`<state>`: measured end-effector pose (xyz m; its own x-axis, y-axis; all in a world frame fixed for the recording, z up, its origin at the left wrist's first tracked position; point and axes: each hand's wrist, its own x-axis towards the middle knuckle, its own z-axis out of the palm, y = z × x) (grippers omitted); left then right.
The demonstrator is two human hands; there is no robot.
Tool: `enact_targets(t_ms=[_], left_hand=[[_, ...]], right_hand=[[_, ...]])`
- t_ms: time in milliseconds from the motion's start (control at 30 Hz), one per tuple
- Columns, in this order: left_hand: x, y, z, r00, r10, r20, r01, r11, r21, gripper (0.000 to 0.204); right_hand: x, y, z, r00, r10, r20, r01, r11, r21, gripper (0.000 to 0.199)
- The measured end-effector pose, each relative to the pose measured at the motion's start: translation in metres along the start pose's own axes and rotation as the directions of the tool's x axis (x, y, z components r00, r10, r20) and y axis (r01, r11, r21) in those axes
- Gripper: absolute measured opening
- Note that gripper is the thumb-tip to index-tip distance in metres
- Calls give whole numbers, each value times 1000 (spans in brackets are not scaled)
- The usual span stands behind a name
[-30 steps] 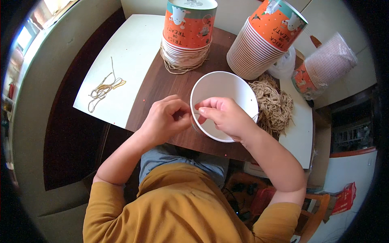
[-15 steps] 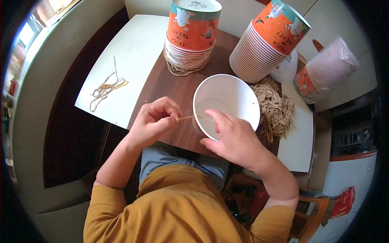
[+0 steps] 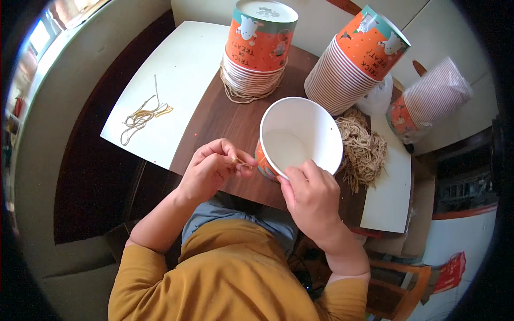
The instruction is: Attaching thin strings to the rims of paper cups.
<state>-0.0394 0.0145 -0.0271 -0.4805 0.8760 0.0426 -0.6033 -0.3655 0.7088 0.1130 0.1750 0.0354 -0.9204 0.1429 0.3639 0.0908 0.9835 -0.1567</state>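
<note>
My left hand [image 3: 210, 168] pinches a thin tan cord [image 3: 239, 161] between thumb and fingers, just left of an open paper bucket [image 3: 300, 120]. The bucket is white inside and orange outside, and its mouth tilts toward me. My right hand [image 3: 313, 195] grips the near rim, thumb outside and fingers over the edge. To the right of the bucket lies a tangled heap of tan cord [image 3: 365, 147]. Behind it an upside-down stack of paper buckets [image 3: 256, 45] has cords looped around its lower part.
A second tall stack of upside-down buckets [image 3: 353, 59] leans at the back right. Beyond it lies a plastic-wrapped stack [image 3: 431, 96]. Several loose cords [image 3: 144, 116] rest on the white table leaf [image 3: 184, 59] at left. A wooden chair [image 3: 399, 283] stands at my lower right.
My right hand has let go of the cord's end and moved down onto the bucket's near rim. The left hand still holds the cord and has shifted slightly right.
</note>
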Motion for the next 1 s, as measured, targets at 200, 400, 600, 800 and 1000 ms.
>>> enact_targets(t_ms=[200,400,600,800,1000], left_hand=[[-26,-30,-36,988,45,-147,-64,990,-126,4],[-26,-16,-27,875,479,-75,-184,471,863,26],[8,-23,15,929,364,-64,-96,403,910,32],[3,-24,-2,964,260,47,-103,205,973,11],[-5,-1,5,968,229,-105,29,313,949,26]], right_hand=[[-4,-1,7,997,-7,-76,8,1000,9,16],[-4,0,6,997,-49,-62,49,999,11,15],[-4,-2,5,998,-33,-50,34,999,11,15],[-5,2,4,998,-21,-64,22,1000,17,16],[-4,5,4,998,-17,-57,18,1000,24,16]])
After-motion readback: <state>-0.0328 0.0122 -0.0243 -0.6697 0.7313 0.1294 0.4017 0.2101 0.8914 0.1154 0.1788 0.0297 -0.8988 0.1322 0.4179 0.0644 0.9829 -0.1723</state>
